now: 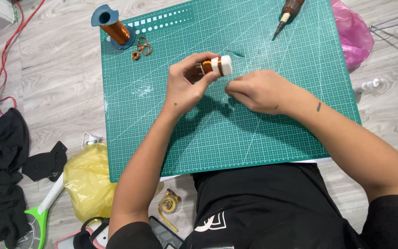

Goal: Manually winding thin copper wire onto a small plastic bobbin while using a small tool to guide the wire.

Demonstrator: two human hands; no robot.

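Observation:
My left hand [185,85] holds a small white bobbin wound with copper wire [216,66] above the green cutting mat [272,133]. My right hand [256,91] sits just to the right of it with fingertips pinched together near the bobbin's end; what they pinch is too thin to make out. A large blue spool of copper wire [114,28] lies at the mat's far left corner, with a few small copper wire rings [142,47] beside it.
A brown-handled tool [287,14] lies at the mat's far edge. A pink plastic bag [353,34] is at the right, a yellow bag [88,182] and black cloth [1,175] at the left. A tape roll [169,203] lies near my lap.

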